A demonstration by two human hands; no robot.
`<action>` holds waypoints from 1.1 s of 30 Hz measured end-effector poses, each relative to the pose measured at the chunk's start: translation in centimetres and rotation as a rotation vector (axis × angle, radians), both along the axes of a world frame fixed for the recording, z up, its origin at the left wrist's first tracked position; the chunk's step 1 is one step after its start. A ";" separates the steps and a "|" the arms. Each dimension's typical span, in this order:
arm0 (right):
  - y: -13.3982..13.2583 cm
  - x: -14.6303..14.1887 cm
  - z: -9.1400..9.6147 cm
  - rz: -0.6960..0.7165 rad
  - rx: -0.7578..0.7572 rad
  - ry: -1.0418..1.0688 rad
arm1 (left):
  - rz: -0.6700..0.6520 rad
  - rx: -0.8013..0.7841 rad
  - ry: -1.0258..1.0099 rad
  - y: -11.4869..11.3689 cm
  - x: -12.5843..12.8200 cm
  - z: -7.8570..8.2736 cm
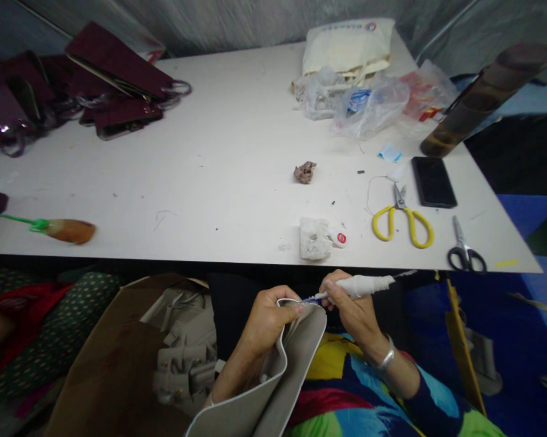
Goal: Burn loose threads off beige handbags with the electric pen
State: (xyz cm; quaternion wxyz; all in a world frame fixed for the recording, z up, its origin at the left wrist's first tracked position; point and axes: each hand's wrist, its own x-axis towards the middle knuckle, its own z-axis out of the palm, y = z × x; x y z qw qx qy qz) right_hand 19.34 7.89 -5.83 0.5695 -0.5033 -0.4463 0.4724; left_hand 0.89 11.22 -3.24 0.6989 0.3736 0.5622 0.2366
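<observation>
On the near side of the table point(237, 212), your left hand point(268, 315) pinches the far end of the folded grey piece point(299, 358) while your right hand point(353, 312) grips a white-wrapped tool point(363, 286), its tip seemingly working there, so next hold that edge steady.

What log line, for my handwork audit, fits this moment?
left hand: grips grey piece | right hand: holds white tool at piece's edge | table: yellow-handled scissors, phone

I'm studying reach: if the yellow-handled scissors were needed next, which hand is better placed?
Probably the right hand: it is nearer the yellow-handled scissors, though it holds a white tool; the left hand pinches the grey piece.
</observation>
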 end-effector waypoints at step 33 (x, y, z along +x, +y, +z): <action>2.9 2.4 1.0 -0.198 0.268 -0.405 | 0.083 -0.103 -0.162 0.5 -2.1 -0.9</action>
